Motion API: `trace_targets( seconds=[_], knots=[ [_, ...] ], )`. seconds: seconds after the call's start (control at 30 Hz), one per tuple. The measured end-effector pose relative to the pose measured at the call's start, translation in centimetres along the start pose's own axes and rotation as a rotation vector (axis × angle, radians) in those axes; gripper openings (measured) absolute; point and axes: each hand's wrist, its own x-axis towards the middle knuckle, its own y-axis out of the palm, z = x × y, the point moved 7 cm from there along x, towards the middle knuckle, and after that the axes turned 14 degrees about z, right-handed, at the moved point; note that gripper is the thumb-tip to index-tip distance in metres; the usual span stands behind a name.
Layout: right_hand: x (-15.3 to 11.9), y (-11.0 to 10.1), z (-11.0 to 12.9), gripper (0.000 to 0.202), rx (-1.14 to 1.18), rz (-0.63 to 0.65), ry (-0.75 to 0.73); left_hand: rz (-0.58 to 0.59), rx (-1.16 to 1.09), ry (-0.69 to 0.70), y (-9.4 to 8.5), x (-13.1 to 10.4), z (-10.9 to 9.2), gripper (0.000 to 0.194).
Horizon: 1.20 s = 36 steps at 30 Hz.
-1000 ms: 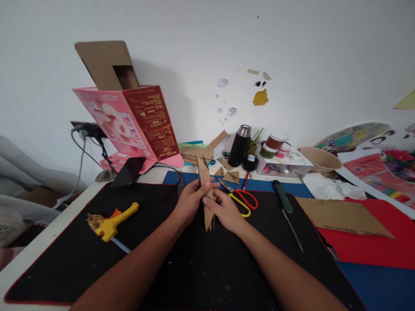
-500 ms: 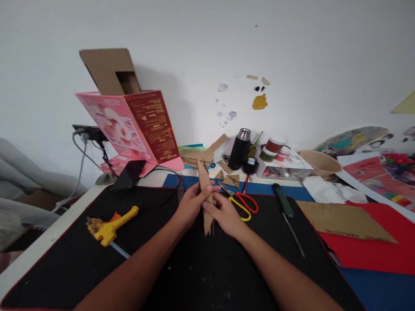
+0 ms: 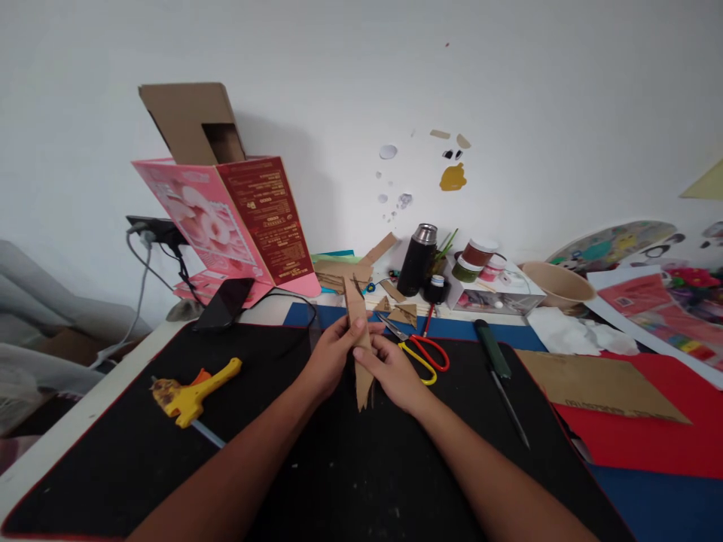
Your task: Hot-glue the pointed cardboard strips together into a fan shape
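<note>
Between both hands is a long, narrow piece of cardboard [image 3: 355,299], its lower end cut into jagged points. My left hand [image 3: 332,357] is closed around its left side, thumb pressed on the front. My right hand [image 3: 392,369] grips it from the right, a little lower, its thumb also on the face. The fingers behind the cardboard are partly hidden. Scissors [image 3: 422,354] with red and yellow handles lie just right of my right hand. Small cardboard scraps [image 3: 402,312] rest beyond them.
A yellow glue gun [image 3: 195,393] lies left on the black mat [image 3: 350,489]. To the right are a green-handled pointed tool [image 3: 500,376] and a flat cardboard sheet [image 3: 604,384]. At the back stand a pink box [image 3: 226,218], a black flask [image 3: 418,260] and paint jars [image 3: 477,256].
The cardboard has turned very slightly in my hands, and my left thumb has shifted a little on it. Both hands keep their hold.
</note>
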Motion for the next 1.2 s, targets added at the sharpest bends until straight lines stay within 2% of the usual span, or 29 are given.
trace_targets(
  seconds=[0.13,0.23,0.4,0.6,0.77,0.93,1.0,1.1,1.2],
  knots=[
    [-0.4,0.0,-0.4,0.048,0.207,0.044,0.08,0.121,-0.139,-0.051,1.0,0.2,-0.3,0.069],
    [-0.6,0.2,-0.5,0.056,0.357,0.079,0.096,0.192,-0.229,-0.08,1.2,0.3,-0.5,0.064],
    [-0.6,1.5,-0.7,0.067,0.519,0.236,0.125,0.289,-0.337,-0.181,1.0,-0.2,0.1,0.06],
    [-0.8,2.2,-0.9,0.074,0.637,0.353,0.171,0.397,-0.389,-0.164,1.7,-0.8,-0.3,0.068],
    [-0.9,2.7,-1.7,0.074,0.602,0.376,0.208,0.261,-0.425,-0.076,1.3,-0.9,-1.1,0.058],
    [-0.3,1.9,-1.7,0.052,0.507,0.224,0.111,0.004,-0.47,-0.064,-0.9,-0.6,-0.9,0.036],
    [-0.1,1.7,-1.3,0.051,0.427,0.212,0.077,-0.088,-0.463,-0.076,-1.7,-0.6,-0.7,0.028],
    [0.0,1.7,-0.8,0.055,0.282,0.219,0.046,-0.15,-0.394,-0.109,-2.3,-0.5,-0.6,0.027],
    [-0.1,1.9,-0.2,0.055,0.129,0.231,0.017,-0.162,-0.322,-0.103,-2.2,-0.5,-0.8,0.03]
  ],
)
